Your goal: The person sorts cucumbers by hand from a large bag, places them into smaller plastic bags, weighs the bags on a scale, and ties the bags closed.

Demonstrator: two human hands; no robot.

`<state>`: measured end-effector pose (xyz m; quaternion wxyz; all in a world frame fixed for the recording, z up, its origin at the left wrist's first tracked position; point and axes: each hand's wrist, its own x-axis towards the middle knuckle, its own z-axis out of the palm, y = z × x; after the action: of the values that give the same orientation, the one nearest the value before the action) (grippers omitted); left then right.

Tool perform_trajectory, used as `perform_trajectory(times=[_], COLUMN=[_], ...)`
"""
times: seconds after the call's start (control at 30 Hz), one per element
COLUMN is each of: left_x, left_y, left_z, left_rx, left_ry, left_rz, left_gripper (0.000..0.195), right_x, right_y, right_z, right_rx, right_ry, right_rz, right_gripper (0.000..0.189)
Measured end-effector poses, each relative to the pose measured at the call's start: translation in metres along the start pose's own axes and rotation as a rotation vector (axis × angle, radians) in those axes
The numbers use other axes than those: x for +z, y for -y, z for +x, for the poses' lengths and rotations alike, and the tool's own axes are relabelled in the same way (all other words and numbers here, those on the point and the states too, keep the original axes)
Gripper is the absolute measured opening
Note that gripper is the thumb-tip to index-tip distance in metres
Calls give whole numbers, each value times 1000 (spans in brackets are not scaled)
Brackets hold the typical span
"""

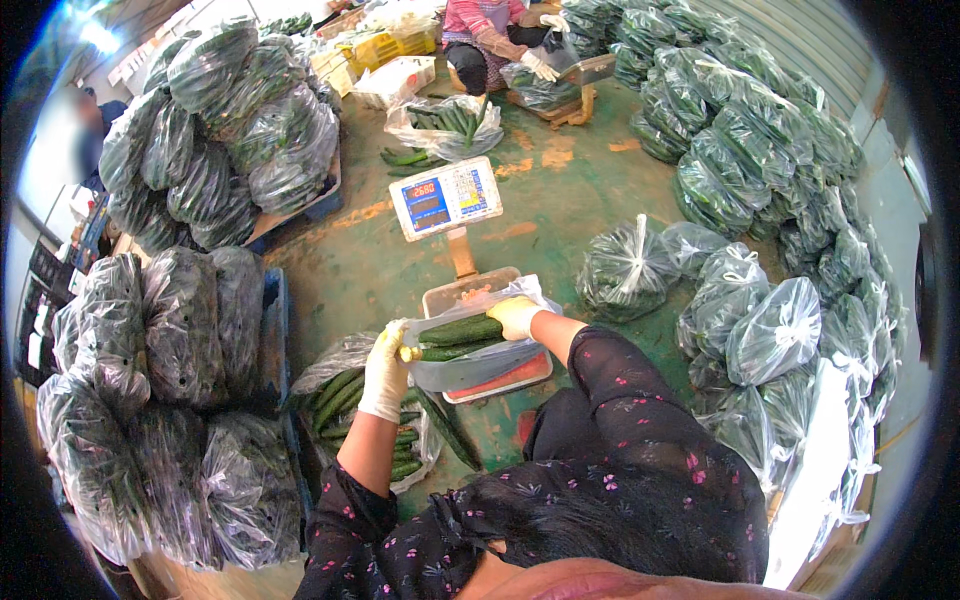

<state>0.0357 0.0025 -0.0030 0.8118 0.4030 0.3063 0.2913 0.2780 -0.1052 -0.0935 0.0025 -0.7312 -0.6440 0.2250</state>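
A clear plastic bag (450,372) with several dark green cucumbers (459,330) inside lies on the platform scale (534,372) in front of me. My left hand (385,371), in a pale glove, grips the bag's left rim. My right hand (516,316), also gloved, holds the bag's right end beside the cucumber tips; its fingers are partly hidden. Left of the scale, an open bag of cucumbers (341,401) rests on the floor. One long loose cucumber (450,431) slants down beside it. The scale's display head (445,199) stands on a post beyond the platform, its digits lit.
Filled bags are stacked on the left (180,330) on a blue pallet (277,330) and along the right wall (735,165). A tied bag (626,270) sits right of the scale. Ahead, a co-worker (487,37) in gloves handles a bag near an open bag of cucumbers (444,129).
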Motion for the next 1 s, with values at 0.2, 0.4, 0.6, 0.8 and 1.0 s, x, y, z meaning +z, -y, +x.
perform_trajectory(times=[0.2, 0.4, 0.6, 0.8, 1.0], left_x=[-11, -11, -36, -11, -11], left_y=[-3, 2, 3, -25, -6], left_z=[-8, 2, -8, 0, -8], left_rx=[-11, -41, -9, 42, 6], left_ry=[35, 91, -27, -11, -40], left_rz=[-21, -84, 27, 211, 215], left_gripper=[22, 24, 32, 24, 20], right_x=[0, 18, -4, -49, -48], right_y=[2, -30, -16, -15, 10], right_z=[7, 10, -25, -52, -58], right_rx=[-8, 115, 235, 423, 396], right_ry=[-147, -450, -531, -582, -630], right_rz=[260, 348, 458, 274, 41], right_gripper=[41, 29, 27, 25, 39])
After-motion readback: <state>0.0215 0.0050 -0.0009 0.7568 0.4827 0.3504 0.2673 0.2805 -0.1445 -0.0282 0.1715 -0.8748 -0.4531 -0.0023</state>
